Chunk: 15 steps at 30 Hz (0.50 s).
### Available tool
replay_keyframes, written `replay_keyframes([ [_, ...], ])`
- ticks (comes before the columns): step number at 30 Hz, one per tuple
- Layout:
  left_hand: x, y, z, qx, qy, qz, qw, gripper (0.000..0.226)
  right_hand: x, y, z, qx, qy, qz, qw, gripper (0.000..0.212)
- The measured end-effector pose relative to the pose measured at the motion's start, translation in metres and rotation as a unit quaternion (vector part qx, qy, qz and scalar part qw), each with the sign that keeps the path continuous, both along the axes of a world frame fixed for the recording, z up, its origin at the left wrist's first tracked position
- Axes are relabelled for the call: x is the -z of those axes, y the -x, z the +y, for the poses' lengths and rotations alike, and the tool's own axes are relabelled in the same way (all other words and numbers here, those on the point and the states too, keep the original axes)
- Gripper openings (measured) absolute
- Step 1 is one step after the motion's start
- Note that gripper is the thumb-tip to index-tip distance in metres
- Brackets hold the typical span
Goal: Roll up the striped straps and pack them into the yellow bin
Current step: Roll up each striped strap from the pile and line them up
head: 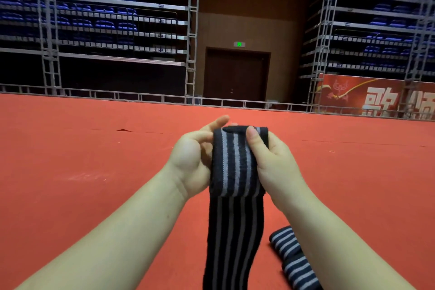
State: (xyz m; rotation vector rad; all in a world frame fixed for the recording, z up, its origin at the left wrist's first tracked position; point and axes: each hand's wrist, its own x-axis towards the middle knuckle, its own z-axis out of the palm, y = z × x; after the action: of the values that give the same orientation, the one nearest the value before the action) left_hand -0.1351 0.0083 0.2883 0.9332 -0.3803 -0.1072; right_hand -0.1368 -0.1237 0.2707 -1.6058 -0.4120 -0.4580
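Striped strap (235, 172) pinched between left hand (193, 158), right hand (273, 160).

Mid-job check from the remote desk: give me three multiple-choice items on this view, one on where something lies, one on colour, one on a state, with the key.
1. Where do the other straps lie?
A. on the floor under the right forearm
B. on the seat rows
C. by the door

2. What colour is the floor?
A. blue
B. red-orange
C. grey

3. How is the strap in the hands?
A. fully rolled
B. partly rolled, its tail hanging down
C. flat on the floor

Key:
1 A, they show low at the right, beside that forearm.
2 B, the carpet is red-orange throughout.
3 B, the left hand and right hand hold a roll at the top while the rest trails downward.
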Motion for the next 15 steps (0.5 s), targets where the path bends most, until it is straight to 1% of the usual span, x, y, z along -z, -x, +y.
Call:
replay_keyframes([
  [1, 0.001, 0.001, 0.001, 0.011, -0.017, -0.001, 1.000, 0.034, 0.000, 0.001, 0.000, 0.038, 0.008, -0.042, 0.998, 0.019],
  [2, 0.004, 0.001, 0.001, 0.000, -0.072, -0.009, 0.997, 0.043, 0.000, 0.001, 0.000, 0.065, 0.009, -0.074, 0.995, 0.017],
  [3, 0.009, 0.001, -0.002, -0.027, -0.147, -0.027, 0.988, 0.049, 0.000, 0.002, 0.001, 0.079, 0.006, -0.096, 0.992, 0.016],
  [4, 0.013, 0.002, -0.006, -0.061, -0.218, -0.053, 0.973, 0.050, 0.001, 0.003, 0.002, 0.086, 0.004, -0.110, 0.990, 0.016],
  [6, 0.020, 0.000, -0.012, -0.157, -0.320, -0.127, 0.926, 0.042, 0.004, 0.004, 0.004, 0.092, 0.004, -0.122, 0.988, 0.018],
  [8, 0.025, -0.002, -0.013, -0.229, -0.369, -0.180, 0.883, 0.037, 0.006, 0.004, 0.006, 0.092, -0.007, -0.116, 0.989, 0.020],
  [10, 0.029, -0.002, -0.010, -0.275, -0.375, -0.197, 0.863, 0.033, 0.009, 0.003, 0.006, 0.084, -0.006, -0.100, 0.991, 0.019],
  [12, 0.029, -0.001, -0.009, -0.323, -0.345, -0.201, 0.858, 0.029, 0.013, 0.002, 0.007, 0.061, 0.016, -0.066, 0.996, 0.015],
  [13, 0.029, -0.002, -0.008, -0.347, -0.322, -0.192, 0.860, 0.028, 0.016, 0.001, 0.008, 0.049, 0.039, -0.043, 0.997, 0.017],
  [15, 0.027, -0.003, -0.004, -0.370, -0.264, -0.157, 0.876, 0.030, 0.021, 0.003, 0.009, 0.034, 0.092, -0.020, 0.995, 0.026],
])
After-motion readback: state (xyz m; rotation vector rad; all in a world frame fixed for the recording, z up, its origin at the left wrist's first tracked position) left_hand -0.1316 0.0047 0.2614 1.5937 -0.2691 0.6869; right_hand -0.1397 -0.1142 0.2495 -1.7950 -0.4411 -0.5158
